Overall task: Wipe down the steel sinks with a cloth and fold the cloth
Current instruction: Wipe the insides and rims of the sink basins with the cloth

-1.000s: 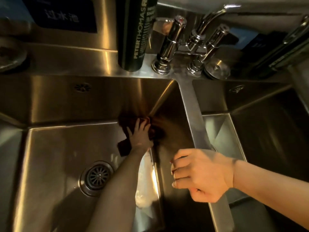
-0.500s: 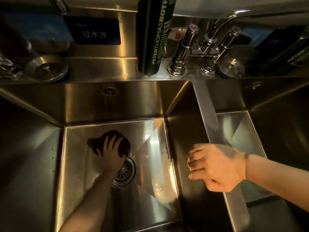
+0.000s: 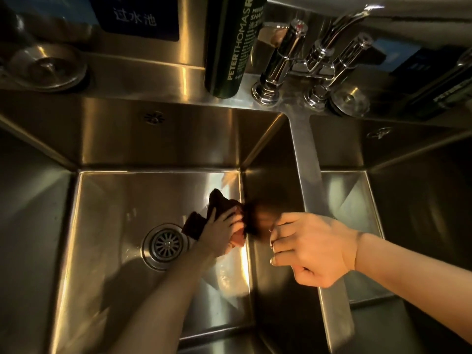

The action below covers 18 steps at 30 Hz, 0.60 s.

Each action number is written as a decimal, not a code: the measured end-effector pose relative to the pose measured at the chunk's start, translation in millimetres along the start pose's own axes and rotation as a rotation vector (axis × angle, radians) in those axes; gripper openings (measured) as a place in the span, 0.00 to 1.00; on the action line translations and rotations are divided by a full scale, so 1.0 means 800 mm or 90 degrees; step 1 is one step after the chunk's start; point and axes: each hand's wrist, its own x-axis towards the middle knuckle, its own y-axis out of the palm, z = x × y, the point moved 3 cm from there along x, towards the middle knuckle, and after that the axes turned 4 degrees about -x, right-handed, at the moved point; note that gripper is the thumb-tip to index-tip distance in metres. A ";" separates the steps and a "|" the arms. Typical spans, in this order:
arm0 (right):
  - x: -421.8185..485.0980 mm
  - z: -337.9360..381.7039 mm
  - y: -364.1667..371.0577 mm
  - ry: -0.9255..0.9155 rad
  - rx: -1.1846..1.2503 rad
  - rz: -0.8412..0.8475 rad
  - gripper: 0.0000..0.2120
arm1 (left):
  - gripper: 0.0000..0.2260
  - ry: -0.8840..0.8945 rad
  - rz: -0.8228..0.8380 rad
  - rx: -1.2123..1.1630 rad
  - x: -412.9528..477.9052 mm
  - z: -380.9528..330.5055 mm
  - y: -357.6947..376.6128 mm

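Steel sink: I see left hand pressing dark cloth flat-fingered on its floor.
Right hand: fingers curled, holding nothing.

The left hand presses a dark cloth flat on the floor of the left sink, against its right wall and just beside the round drain strainer. The right hand, with curled fingers and holding nothing, is over the divider between the two sinks. A dark green bottle stands on the back ledge beside the chrome faucet.
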 end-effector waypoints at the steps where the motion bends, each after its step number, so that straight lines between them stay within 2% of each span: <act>1: 0.000 0.001 -0.001 0.000 0.000 0.002 0.13 | 0.26 0.048 0.031 0.005 -0.022 -0.008 0.008; 4: 0.001 0.000 -0.002 0.005 -0.007 0.006 0.12 | 0.32 0.136 0.151 0.042 -0.071 -0.022 0.021; 6: 0.000 0.000 0.001 0.010 -0.011 0.007 0.12 | 0.31 0.118 0.154 0.044 -0.063 -0.013 0.005; 8: -0.001 -0.001 0.005 0.010 -0.010 0.005 0.13 | 0.27 0.011 0.089 0.032 -0.033 -0.003 -0.020; 10: 0.001 -0.002 0.005 0.006 -0.020 -0.005 0.13 | 0.27 -0.135 0.060 -0.010 -0.014 -0.003 -0.029; 11: 0.002 -0.003 0.005 0.004 -0.024 -0.009 0.13 | 0.27 -0.170 0.059 -0.017 -0.013 -0.008 -0.023; 12: 0.001 -0.003 0.006 0.001 -0.028 -0.009 0.13 | 0.27 -0.167 0.064 -0.012 -0.018 -0.017 -0.013; 16: 0.001 -0.002 0.006 0.006 -0.050 0.009 0.12 | 0.35 0.011 0.189 0.034 -0.076 -0.033 0.016; 18: 0.002 0.000 0.001 0.004 -0.058 0.013 0.14 | 0.36 0.029 0.259 0.047 -0.087 -0.041 -0.007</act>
